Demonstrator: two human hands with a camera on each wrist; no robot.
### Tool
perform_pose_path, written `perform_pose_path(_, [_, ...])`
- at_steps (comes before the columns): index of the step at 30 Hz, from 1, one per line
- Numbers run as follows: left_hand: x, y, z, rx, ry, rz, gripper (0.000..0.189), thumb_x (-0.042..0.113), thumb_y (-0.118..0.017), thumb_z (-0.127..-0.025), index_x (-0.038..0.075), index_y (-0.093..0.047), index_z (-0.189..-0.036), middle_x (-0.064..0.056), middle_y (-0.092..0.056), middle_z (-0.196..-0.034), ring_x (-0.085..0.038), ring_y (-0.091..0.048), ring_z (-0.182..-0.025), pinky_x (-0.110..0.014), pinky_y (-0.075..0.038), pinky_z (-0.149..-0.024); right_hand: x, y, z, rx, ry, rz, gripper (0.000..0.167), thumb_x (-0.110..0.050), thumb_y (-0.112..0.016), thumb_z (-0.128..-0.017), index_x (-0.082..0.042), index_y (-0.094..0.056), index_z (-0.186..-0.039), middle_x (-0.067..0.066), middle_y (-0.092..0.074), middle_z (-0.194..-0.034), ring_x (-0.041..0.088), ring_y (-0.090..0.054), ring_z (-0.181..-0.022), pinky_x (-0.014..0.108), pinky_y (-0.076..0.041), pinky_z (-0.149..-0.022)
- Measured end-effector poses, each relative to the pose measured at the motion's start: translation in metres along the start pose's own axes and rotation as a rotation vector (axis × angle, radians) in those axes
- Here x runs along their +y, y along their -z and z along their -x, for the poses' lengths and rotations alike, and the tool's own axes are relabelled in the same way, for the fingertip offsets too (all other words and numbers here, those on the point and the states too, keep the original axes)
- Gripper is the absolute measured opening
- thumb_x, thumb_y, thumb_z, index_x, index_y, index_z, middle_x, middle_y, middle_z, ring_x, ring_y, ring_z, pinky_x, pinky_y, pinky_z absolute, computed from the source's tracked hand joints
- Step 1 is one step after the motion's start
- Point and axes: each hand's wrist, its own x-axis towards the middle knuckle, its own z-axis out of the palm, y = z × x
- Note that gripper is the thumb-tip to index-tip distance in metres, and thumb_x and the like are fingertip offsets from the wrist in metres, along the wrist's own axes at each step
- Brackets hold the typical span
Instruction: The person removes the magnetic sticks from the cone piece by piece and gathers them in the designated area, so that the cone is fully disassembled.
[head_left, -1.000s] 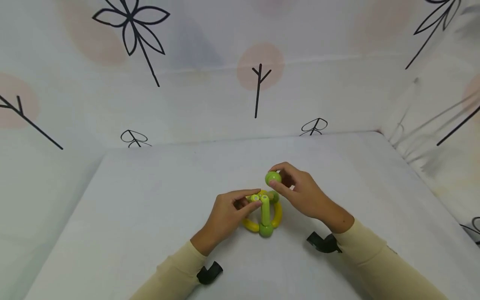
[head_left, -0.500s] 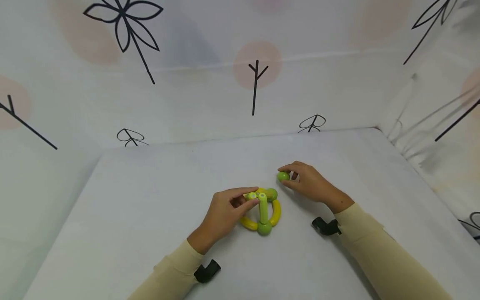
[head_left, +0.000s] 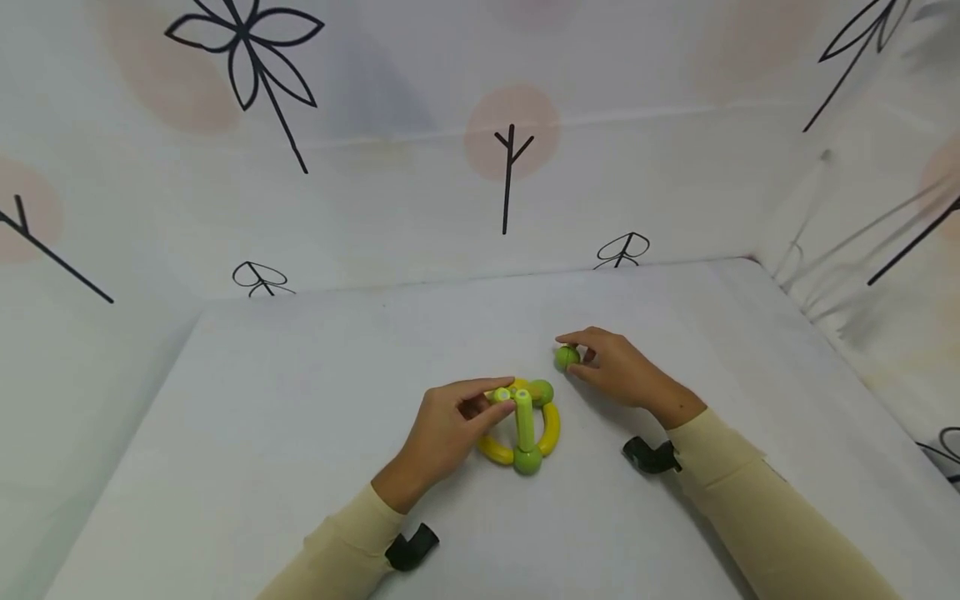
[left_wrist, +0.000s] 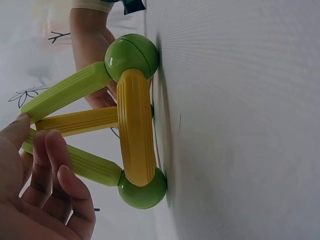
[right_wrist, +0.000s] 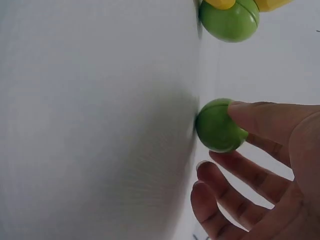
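A toy frame of magnetic rods and balls stands on the white table: curved yellow rods (left_wrist: 134, 127) form its base with green balls (head_left: 527, 462), and straight light-green rods (head_left: 524, 423) lean up to meet at the top. My left hand (head_left: 448, 425) pinches the upper rod ends between thumb and fingers. To the frame's far right, a loose green ball (right_wrist: 220, 125) rests on the tabletop. My right hand (head_left: 618, 367) holds it, thumb on the near side and curled fingers around the other, as the right wrist view shows.
The white table (head_left: 315, 467) ends at the back against a pale cloth wall (head_left: 390, 200) with black plant drawings and pink circles. Black curved pieces (head_left: 412, 547) sit at both wrists, beside the beige sleeves (head_left: 757, 508).
My right hand has carried the loose green ball away from the frame's top, to the right and down onto the table, where the ball has turned slightly. My left hand keeps its pinch.
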Motion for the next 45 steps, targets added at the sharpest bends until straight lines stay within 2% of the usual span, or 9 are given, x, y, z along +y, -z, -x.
perform_pose_path(3, [0.000, 0.001, 0.000, 0.000, -0.007, -0.001, 0.032, 0.027, -0.076, -0.090, 0.018, -0.074, -0.120, 0.006, -0.062, -0.074, -0.008, -0.057, -0.066, -0.021, -0.050, -0.058, -0.009, 0.003, 0.002, 0.028, 0.017, 0.034, 0.045, -0.007, -0.070, -0.093, -0.008, -0.060, -0.137, 0.014, -0.063, -0.127, 0.023, -0.061, -0.099, 0.041, -0.053, -0.084])
perform_pose_path(6, [0.000, 0.002, 0.000, 0.000, -0.033, -0.007, 0.032, 0.027, -0.075, -0.090, 0.017, -0.074, -0.121, 0.006, -0.062, -0.073, -0.007, -0.056, -0.066, -0.021, -0.050, -0.058, -0.023, 0.006, 0.007, 0.037, 0.109, 0.008, 0.043, -0.004, -0.070, -0.092, -0.008, -0.062, -0.134, 0.014, -0.064, -0.126, 0.020, -0.060, -0.092, 0.036, -0.054, -0.078])
perform_pose_path(10, [0.001, 0.003, 0.000, 0.003, -0.064, -0.017, 0.033, 0.028, -0.075, -0.091, 0.016, -0.074, -0.121, 0.004, -0.062, -0.074, -0.006, -0.056, -0.066, -0.021, -0.050, -0.058, -0.041, 0.005, 0.013, -0.042, 0.245, -0.074, 0.041, -0.003, -0.070, -0.091, -0.009, -0.065, -0.131, 0.009, -0.064, -0.124, 0.012, -0.055, -0.084, 0.026, -0.051, -0.069])
perform_pose_path(13, [0.000, 0.004, 0.000, 0.000, -0.065, -0.015, 0.033, 0.030, -0.074, -0.091, 0.017, -0.074, -0.122, 0.004, -0.063, -0.075, -0.005, -0.056, -0.066, -0.021, -0.051, -0.058, -0.049, 0.000, 0.016, -0.096, 0.281, -0.090, 0.040, -0.007, -0.071, -0.092, -0.014, -0.066, -0.131, 0.002, -0.065, -0.123, 0.010, -0.054, -0.086, 0.024, -0.050, -0.070])
perform_pose_path(18, [-0.002, 0.003, -0.001, -0.005, -0.064, -0.004, 0.032, 0.033, -0.073, -0.091, 0.021, -0.074, -0.122, 0.006, -0.064, -0.075, -0.006, -0.057, -0.066, -0.021, -0.051, -0.059, -0.055, -0.008, 0.016, -0.127, 0.282, -0.087, 0.037, -0.011, -0.070, -0.093, -0.021, -0.067, -0.128, -0.006, -0.065, -0.119, 0.011, -0.057, -0.090, 0.028, -0.052, -0.074])
perform_pose_path(25, [-0.004, 0.002, -0.001, -0.002, -0.058, -0.007, 0.030, 0.032, -0.073, -0.092, 0.024, -0.074, -0.121, 0.007, -0.063, -0.075, -0.007, -0.057, -0.067, -0.022, -0.051, -0.059, -0.059, -0.015, 0.018, -0.114, 0.262, -0.059, 0.028, -0.011, -0.068, -0.094, -0.017, -0.069, -0.122, -0.006, -0.065, -0.110, 0.007, -0.054, -0.085, 0.021, -0.049, -0.070])
perform_pose_path(30, [-0.003, 0.002, 0.000, 0.002, -0.061, -0.006, 0.030, 0.033, -0.072, -0.092, 0.025, -0.074, -0.121, 0.007, -0.063, -0.075, -0.007, -0.058, -0.067, -0.022, -0.051, -0.059, -0.058, -0.016, 0.017, -0.107, 0.260, -0.060, 0.028, -0.010, -0.068, -0.094, -0.015, -0.069, -0.122, -0.005, -0.065, -0.108, 0.006, -0.054, -0.084, 0.021, -0.050, -0.069])
perform_pose_path(37, [-0.003, 0.005, -0.001, 0.021, -0.078, -0.033, 0.032, 0.030, -0.073, -0.092, 0.018, -0.074, -0.121, 0.005, -0.063, -0.075, -0.005, -0.056, -0.066, -0.021, -0.051, -0.059, -0.055, -0.013, 0.015, -0.080, 0.258, -0.072, 0.023, -0.011, -0.067, -0.096, -0.014, -0.068, -0.119, -0.003, -0.066, -0.105, 0.007, -0.056, -0.084, 0.022, -0.051, -0.070])
perform_pose_path(45, [-0.001, 0.011, -0.004, 0.081, -0.087, -0.113, 0.024, 0.025, -0.074, -0.092, 0.014, -0.075, -0.113, 0.005, -0.064, -0.073, -0.005, -0.055, -0.062, -0.021, -0.049, -0.055, -0.054, -0.005, 0.014, -0.071, 0.184, -0.125, 0.017, -0.012, -0.068, -0.095, -0.010, -0.064, -0.111, -0.002, -0.068, -0.100, 0.010, -0.063, -0.085, 0.024, -0.054, -0.072])
